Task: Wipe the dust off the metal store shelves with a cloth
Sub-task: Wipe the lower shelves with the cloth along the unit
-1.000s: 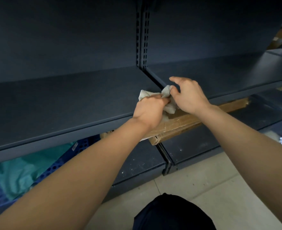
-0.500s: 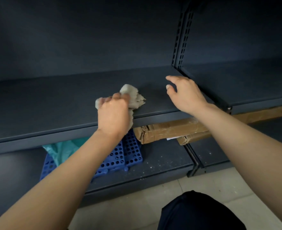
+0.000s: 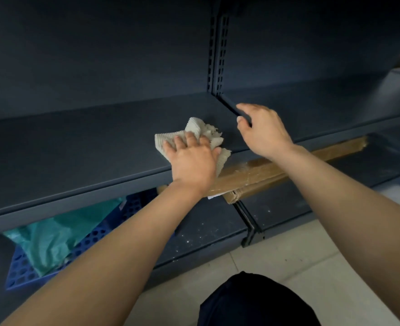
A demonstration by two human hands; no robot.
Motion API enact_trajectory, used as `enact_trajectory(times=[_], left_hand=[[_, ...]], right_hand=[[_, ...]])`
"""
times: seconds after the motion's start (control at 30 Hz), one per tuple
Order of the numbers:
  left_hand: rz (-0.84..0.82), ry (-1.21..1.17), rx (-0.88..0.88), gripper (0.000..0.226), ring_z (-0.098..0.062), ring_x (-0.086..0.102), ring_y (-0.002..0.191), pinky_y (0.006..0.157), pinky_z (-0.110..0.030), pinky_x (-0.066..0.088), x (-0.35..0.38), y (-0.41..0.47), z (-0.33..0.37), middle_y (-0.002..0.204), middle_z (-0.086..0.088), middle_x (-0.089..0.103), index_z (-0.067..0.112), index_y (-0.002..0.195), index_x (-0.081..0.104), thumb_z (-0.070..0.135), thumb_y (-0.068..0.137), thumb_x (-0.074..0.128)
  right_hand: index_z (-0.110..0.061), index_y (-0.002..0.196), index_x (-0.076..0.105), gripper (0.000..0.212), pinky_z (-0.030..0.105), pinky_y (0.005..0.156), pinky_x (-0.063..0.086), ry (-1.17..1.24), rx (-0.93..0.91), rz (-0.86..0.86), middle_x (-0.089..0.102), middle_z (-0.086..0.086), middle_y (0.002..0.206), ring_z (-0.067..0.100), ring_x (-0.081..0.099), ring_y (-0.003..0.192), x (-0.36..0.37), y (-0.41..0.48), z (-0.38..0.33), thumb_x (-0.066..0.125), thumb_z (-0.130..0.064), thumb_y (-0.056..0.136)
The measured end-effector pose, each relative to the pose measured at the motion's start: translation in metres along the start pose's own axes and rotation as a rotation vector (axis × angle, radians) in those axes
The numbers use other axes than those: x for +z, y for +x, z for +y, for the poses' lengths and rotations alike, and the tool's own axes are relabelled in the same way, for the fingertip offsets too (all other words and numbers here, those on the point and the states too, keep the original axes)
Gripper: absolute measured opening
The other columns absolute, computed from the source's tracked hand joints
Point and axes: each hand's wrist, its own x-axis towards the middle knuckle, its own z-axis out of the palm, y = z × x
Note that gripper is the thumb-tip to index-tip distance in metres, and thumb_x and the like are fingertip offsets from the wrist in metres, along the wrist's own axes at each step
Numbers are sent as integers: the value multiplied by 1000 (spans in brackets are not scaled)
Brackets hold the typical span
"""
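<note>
From the head camera, two bare hands reach over one dark metal shelf (image 3: pixel 76 147), and one pale ribbed cloth (image 3: pixel 195 132) lies on it. The left hand (image 3: pixel 192 161) sits near the centre of the view, palm down, fingers (image 3: pixel 189 140) spread flat and pressing on the cloth rather than curled around it. The cloth bunches out past the fingertips toward 12 and 1 o'clock, shows at 9 o'clock beside the little finger, and a corner hangs over the shelf's front lip at about 4 o'clock from the hand. The right hand (image 3: pixel 264 132) is at 3 o'clock from the cloth, apart from it, fingers loosely open and holding nothing; its fingertips are at the raised seam where this shelf meets the next one to the right, below one slotted upright post (image 3: pixel 217 52).

On the lower shelf (image 3: pixel 206 234), speckled with pale dust, lie one blue perforated plastic crate (image 3: pixel 22 274) at 8 o'clock with one teal bag (image 3: pixel 53 236) over it, and two long taped cardboard packages (image 3: pixel 264 170) at 4 o'clock, partly under the upper shelf's edge.
</note>
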Motion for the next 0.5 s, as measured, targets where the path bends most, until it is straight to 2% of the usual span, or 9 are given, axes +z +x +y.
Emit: enact_trajectory(times=[0.13, 0.2, 0.27, 0.33, 0.43, 0.5], left_hand=[[-20, -12, 138, 53, -40, 24, 137, 112, -56, 14, 9, 20, 52, 148, -18, 31, 11, 138, 32, 43, 96, 34], [27, -63, 228, 42, -35, 39, 127, 108, -48, 24, 10, 22, 73, 135, -14, 45, 13, 133, 39, 19, 92, 47], [76, -201, 275, 50, -32, 52, 109, 90, -38, 38, 8, 21, 88, 120, -10, 55, 16, 127, 46, -3, 81, 47], [146, -359, 243, 52, -31, 57, 100, 75, -36, 40, 1, 24, 97, 117, -8, 57, 19, 126, 50, -5, 79, 47], [232, -479, 216, 57, -31, 55, 107, 83, -39, 43, -3, 37, 112, 125, -9, 54, 18, 129, 48, -9, 79, 45], [174, -455, 297, 58, -31, 52, 110, 87, -38, 42, 2, 46, 126, 127, -9, 52, 17, 129, 48, -11, 78, 41]], right_hand=[[-9, 136, 49, 39, 32, 107, 35, 8, 117, 38, 51, 10, 139, 26, 45, 129, -18, -8, 47, 41, -15, 99], [-9, 136, 49, 39, 33, 106, 38, 25, 193, 61, 54, 11, 136, 28, 49, 125, -27, -12, 68, 41, -15, 99], [-10, 137, 48, 39, 33, 104, 40, 38, 255, 69, 55, 12, 135, 29, 51, 123, -34, -16, 85, 40, -15, 99], [-10, 137, 48, 39, 33, 104, 39, 47, 283, 79, 54, 12, 135, 28, 50, 124, -39, -18, 97, 40, -15, 99], [-10, 138, 47, 40, 31, 107, 36, 58, 297, 105, 51, 11, 139, 26, 47, 128, -46, -21, 112, 39, -13, 99], [-9, 137, 47, 39, 33, 108, 35, 55, 305, 121, 51, 12, 139, 27, 46, 129, -50, -21, 120, 39, -13, 99]])
